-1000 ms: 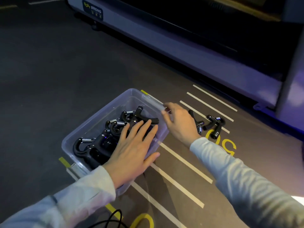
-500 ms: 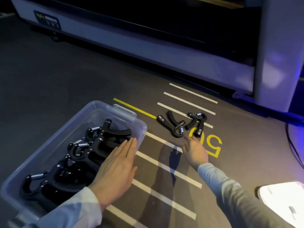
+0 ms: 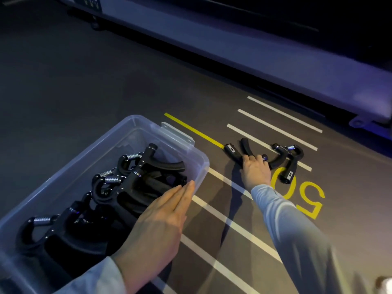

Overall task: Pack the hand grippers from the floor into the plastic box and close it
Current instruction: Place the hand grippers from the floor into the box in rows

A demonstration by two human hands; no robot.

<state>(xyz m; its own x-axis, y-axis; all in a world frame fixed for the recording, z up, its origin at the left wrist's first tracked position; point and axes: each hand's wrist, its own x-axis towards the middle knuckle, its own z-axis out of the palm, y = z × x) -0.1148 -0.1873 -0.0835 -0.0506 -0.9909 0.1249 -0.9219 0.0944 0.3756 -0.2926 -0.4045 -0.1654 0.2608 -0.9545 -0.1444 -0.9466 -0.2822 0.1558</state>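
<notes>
- Nearest the camera, the left hand [image 3: 157, 225] lies flat, fingers straight and together, over the near right edge of the clear plastic box [image 3: 131, 132]; it grips nothing, and looks placed there to steady the box while the other arm reaches out.
- Inside the box, several black hand grippers [image 3: 135, 183] with steel coil springs lie stacked and overlapping, handles crossing one another, so the pile already reaches close to the rim.
- At the box's far right edge, a white latch tab [image 3: 178, 134] sticks out; no lid shows on the box, so closing is not yet done.
- Beyond the box, on the dark floor [image 3: 63, 92] with its white stripes and a yellow line, the right hand [image 3: 255, 169] is stretched forward with fingers curled down onto the joint end of a loose gripper [image 3: 235, 152], apparently taking hold to lift it.
- Just right of that hand, a second gripper [image 3: 288, 164] lies over the yellow painted number, untouched; I judge it the next one to collect.
- Farthest off, the pale base of some large equipment [image 3: 254, 60] runs across the view.
</notes>
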